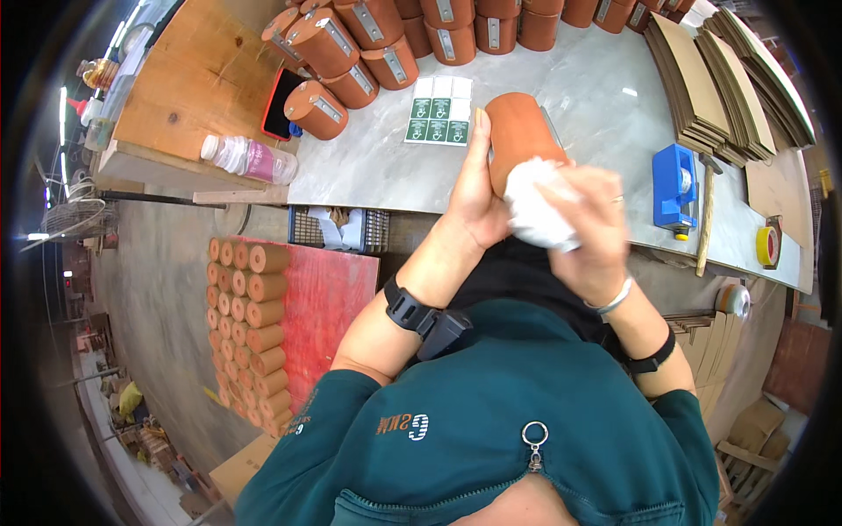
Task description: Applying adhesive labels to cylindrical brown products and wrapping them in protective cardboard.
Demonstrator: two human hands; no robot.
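In front of my body, over the table's near edge, my left hand [476,200] is wrapped round a reddish-brown cylindrical container [520,127], its thumb along the left side. A strip of metal shows at the container's right edge. My right hand [598,230], slightly blurred, grips a crumpled white cloth [537,210] and presses it against the container's near end. That end is hidden by the cloth. A sheet of green and white stickers [438,110] lies on the table just beyond my left hand.
Several similar containers [373,26] with metal clasps are piled along the far side. At left are a plastic bottle [250,159] and a wooden box [189,88]. To the right lie a blue tape dispenser [674,188], a hammer [707,215], yellow tape [767,246] and cardboard stacks [688,83].
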